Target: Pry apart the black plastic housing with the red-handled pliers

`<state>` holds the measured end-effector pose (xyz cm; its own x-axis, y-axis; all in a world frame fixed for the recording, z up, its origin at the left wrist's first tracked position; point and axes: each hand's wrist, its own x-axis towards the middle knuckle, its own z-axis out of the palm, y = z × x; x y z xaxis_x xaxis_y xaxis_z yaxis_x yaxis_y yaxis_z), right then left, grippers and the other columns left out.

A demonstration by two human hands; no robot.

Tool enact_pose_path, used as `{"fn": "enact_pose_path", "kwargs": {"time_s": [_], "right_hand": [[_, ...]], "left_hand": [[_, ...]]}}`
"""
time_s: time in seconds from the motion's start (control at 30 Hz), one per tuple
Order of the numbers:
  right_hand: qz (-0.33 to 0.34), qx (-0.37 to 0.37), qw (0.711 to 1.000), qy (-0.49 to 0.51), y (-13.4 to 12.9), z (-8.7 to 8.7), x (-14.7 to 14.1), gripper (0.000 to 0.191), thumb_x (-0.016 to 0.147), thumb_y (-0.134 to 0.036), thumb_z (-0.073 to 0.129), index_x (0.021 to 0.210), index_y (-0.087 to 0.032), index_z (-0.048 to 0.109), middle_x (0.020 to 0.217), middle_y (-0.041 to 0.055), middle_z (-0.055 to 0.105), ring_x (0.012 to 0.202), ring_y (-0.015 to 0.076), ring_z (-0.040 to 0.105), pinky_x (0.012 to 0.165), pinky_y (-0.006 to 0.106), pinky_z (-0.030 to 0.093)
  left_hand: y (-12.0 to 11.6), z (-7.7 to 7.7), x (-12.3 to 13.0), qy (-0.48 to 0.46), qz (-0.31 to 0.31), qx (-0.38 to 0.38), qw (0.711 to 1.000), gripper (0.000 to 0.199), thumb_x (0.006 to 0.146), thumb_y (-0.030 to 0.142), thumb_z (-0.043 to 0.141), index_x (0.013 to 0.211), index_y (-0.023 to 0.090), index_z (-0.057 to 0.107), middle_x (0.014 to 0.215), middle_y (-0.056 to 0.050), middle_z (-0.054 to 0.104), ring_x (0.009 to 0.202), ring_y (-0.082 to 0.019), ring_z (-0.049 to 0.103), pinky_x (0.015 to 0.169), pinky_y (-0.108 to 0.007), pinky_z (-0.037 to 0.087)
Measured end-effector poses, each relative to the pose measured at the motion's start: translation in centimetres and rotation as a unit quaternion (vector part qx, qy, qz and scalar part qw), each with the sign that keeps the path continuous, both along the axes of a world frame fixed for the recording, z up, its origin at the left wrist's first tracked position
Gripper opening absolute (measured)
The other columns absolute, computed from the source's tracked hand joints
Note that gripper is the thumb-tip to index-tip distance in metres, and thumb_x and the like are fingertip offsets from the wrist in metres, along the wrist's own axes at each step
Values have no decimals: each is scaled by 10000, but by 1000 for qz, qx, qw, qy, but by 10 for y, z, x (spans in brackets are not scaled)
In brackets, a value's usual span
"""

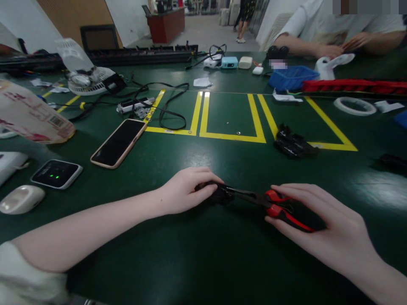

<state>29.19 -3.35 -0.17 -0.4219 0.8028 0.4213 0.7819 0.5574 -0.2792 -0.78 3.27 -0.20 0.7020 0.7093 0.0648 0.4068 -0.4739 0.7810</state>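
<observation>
My left hand point(193, 190) is closed around a small black part point(222, 195) just above the green table, its thumb and fingers pinching the near end. Red-handled long-nose pliers point(273, 203) are gripped in my right hand point(324, 224), fingers on one handle and thumb on the other. The pliers' thin jaws point left and reach the black part; whether they clamp something there is too dark to tell. Another black plastic part point(294, 142) lies farther back on the right, across a yellow tape line.
At left lie a phone point(119, 143), a small device with green lights point(57, 173), a white case point(22, 199) and a bottle point(34, 112). Behind are a fan point(85, 78), a black cable point(173, 120), a blue bin point(291, 77) and a tape roll point(354, 106). Another person point(343, 29) sits opposite.
</observation>
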Motion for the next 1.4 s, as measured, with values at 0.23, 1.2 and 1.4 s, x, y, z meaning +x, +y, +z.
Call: {"fn": "enact_pose_path", "kwargs": {"time_s": [0.23,1.2,1.4], "right_hand": [[-18,18,999,23,1,-1,6,462,826,-394,694,1265,-299,581,1112,51,685,954,273,697,800,471,609],[0,47,999,19,4,-3,6,438,819,-436,695,1221,-285,604,1082,50,700,911,231,705,732,386,618],[5,21,1000,23,3,-7,6,459,816,-390,699,1253,-306,587,1127,50,690,964,256,690,774,424,600]], "left_hand": [[17,0,-14,137,106,192,966,304,964,404,513,1173,226,644,1229,-72,590,1218,-253,510,1120,-507,242],[19,-1,-11,115,-151,210,959,753,855,607,648,1448,199,427,1361,-121,565,1180,-269,548,1017,-388,418],[12,1,-6,110,-90,159,977,578,918,436,631,1407,184,455,1239,-107,579,1115,-240,541,961,-387,451]]}}
